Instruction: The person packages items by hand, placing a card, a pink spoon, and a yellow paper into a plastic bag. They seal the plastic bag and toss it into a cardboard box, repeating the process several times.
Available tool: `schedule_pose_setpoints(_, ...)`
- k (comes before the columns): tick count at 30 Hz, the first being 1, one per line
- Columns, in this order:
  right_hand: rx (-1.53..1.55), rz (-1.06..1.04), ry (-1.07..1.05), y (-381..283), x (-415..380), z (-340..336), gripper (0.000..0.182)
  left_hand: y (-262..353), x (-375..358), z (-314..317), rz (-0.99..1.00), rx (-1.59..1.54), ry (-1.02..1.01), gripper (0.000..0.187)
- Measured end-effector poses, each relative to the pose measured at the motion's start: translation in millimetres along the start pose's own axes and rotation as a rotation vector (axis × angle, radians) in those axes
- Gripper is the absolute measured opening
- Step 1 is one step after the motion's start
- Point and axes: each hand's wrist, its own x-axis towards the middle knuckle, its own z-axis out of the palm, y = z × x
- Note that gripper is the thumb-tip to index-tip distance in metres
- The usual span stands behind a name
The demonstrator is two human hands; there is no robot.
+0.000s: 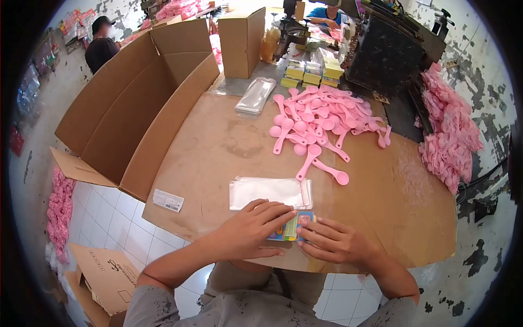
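A small stack of colourful printed cards [290, 229] lies near the front edge of the table, between my two hands. My left hand [253, 229] reaches over it from the left, fingers stretched out across its upper left part and thumb apart below. On the right side, my right hand [335, 240] rests its spread fingers on the cards' edge; its thumb is hidden. Fingers cover much of the stack. Just beyond the hands lies a pile of flat clear plastic bags [267, 193]. Farther out is a heap of pink plastic measuring spoons [321, 114].
An open cardboard box [180, 117] stands along the left side. A clear plastic packet [256, 95] and bundled cards [310, 71] lie toward the back, near a dark machine [384, 52]. Pink bagged items [449, 128] pile up at right. Two other people are farther back.
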Motion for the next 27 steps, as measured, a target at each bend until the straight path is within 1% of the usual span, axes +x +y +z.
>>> schedule_pose_setpoints(2,0.125,0.117,0.022,-9,-6,5,0.054,-1,1,7,-0.056,-0.023,-0.027,0.087)
schedule_pose_setpoints(5,0.268,0.378,0.076,-5,1,0,0.066,-4,-1,15,-0.104,-0.029,-0.045,0.087)
schedule_pose_setpoints(6,0.343,0.417,0.055,-2,2,1,0.066,-3,0,14,-0.116,-0.029,-0.045,0.087)
schedule_pose_setpoints(8,0.5,0.494,0.009,0,2,5,0.067,2,2,11,-0.148,0.013,0.064,0.085)
schedule_pose_setpoints(9,0.531,0.507,0.027,-1,1,8,0.066,6,2,8,-0.166,0.033,0.12,0.084)
schedule_pose_setpoints(12,0.658,0.539,0.058,-7,-4,14,0.06,21,-9,3,-0.594,-0.085,0.06,0.075)
schedule_pose_setpoints(14,0.801,0.553,0.041,-10,-8,13,0.053,23,-22,8,-0.652,-0.264,-0.047,0.07)
schedule_pose_setpoints(15,0.789,0.523,0.049,-10,-7,13,0.053,24,-26,12,-0.68,-0.354,-0.1,0.068)
schedule_pose_setpoints(17,0.771,0.47,0.065,-13,-4,13,0.052,32,-33,19,-0.575,-0.409,0.058,0.069)
schedule_pose_setpoints(18,0.775,0.401,0.067,-12,-4,16,0.049,37,-32,17,-0.52,-0.435,0.137,0.069)
schedule_pose_setpoints(20,0.783,0.259,0.068,-8,-5,24,0.043,50,-22,15,-0.48,-0.236,0.226,0.076)
schedule_pose_setpoints(21,0.851,0.282,0.012,-9,-8,25,0.045,54,-16,13,-0.457,-0.134,0.272,0.079)
schedule_pose_setpoints(23,0.985,0.327,-0.099,-10,-16,26,0.049,47,-13,21,-0.45,-0.074,0.232,0.079)
schedule_pose_setpoints(24,0.927,0.376,0.006,-5,-19,30,0.055,42,-12,24,-0.445,-0.043,0.211,0.079)
schedule_pose_setpoints(26,0.804,0.47,0.214,10,-22,38,0.068,34,-13,27,-0.419,-0.09,0.175,0.082)
schedule_pose_setpoints(27,0.745,0.495,0.173,14,-12,29,0.075,30,-13,28,-0.405,-0.112,0.157,0.084)
